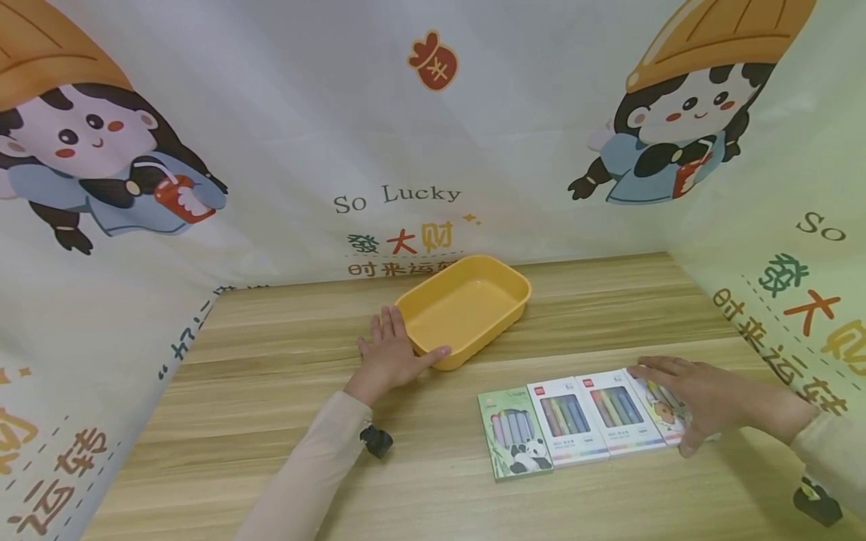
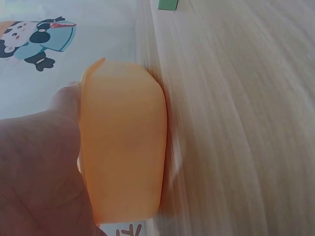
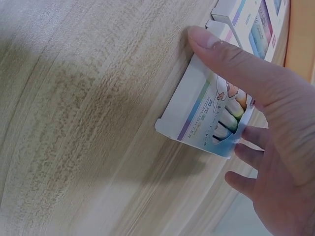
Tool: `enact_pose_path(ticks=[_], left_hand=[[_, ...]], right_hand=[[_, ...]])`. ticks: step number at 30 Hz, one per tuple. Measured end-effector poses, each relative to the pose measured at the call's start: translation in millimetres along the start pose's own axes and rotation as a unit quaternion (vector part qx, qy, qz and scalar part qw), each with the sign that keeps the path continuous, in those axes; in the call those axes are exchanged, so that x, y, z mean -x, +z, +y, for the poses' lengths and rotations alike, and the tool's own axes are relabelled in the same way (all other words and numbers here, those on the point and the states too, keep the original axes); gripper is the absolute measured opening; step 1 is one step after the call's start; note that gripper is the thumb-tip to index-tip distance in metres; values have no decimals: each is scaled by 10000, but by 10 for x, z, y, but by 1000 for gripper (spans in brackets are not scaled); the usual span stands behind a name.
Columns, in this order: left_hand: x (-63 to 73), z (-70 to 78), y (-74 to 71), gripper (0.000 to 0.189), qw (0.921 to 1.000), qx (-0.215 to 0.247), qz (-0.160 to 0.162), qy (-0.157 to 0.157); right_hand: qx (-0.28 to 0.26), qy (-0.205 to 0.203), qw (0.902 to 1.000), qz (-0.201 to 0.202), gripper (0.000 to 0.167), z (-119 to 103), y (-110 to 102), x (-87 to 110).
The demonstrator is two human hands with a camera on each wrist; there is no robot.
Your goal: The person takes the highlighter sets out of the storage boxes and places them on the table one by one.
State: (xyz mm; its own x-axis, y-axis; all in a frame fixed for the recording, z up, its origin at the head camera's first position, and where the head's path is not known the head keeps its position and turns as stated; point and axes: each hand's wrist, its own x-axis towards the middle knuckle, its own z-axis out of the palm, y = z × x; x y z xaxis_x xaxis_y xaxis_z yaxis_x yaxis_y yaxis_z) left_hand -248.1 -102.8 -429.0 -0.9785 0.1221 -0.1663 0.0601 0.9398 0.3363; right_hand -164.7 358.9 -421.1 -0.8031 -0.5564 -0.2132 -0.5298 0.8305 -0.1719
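Note:
My left hand point(image 1: 392, 364) is at the near left corner of a yellow plastic basin point(image 1: 467, 304), its fingers spread along the rim and its thumb on the near edge. The left wrist view shows the outer wall point(image 2: 123, 142) beside the palm. My right hand point(image 1: 713, 398) spans a white highlighter box point(image 3: 204, 115) with a cartoon print, thumb near one end and fingers by the far side, partly hiding it. Left of that box lie two white pen boxes point(image 1: 616, 413) point(image 1: 568, 421) with clear windows, then a green panda box point(image 1: 516, 434) of pens, all in a row.
A wood-grain table point(image 1: 284, 346) carries everything. White printed cloth point(image 1: 304, 135) rises behind it and on both sides, and the basin stands near the back cloth. Small black devices point(image 1: 376, 441) are strapped at both wrists.

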Motion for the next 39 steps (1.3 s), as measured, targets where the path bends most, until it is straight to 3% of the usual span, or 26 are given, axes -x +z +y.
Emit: enact_pose_path(ticks=[16,20,26,31,39], left_hand=[[-13,6,-14,131,10000,-67,71,8],[-15,1,-35,130,9999,-102,88,29],[-1,-11,-101,123,9997,-173,165,100],[6,-17,-121,115,9987,-272,279,327],[28,-73,-38,106,9934,-384,508,956]], right_hand=[[439,-170,9985,288,126,-9,-165,-63],[425,-166,9985,286,118,-42,-303,-126],[337,161,9990,254,98,-153,-572,-249],[474,91,9971,589,78,-233,-681,-320],[587,-195,9905,1225,68,-303,-563,-414]])
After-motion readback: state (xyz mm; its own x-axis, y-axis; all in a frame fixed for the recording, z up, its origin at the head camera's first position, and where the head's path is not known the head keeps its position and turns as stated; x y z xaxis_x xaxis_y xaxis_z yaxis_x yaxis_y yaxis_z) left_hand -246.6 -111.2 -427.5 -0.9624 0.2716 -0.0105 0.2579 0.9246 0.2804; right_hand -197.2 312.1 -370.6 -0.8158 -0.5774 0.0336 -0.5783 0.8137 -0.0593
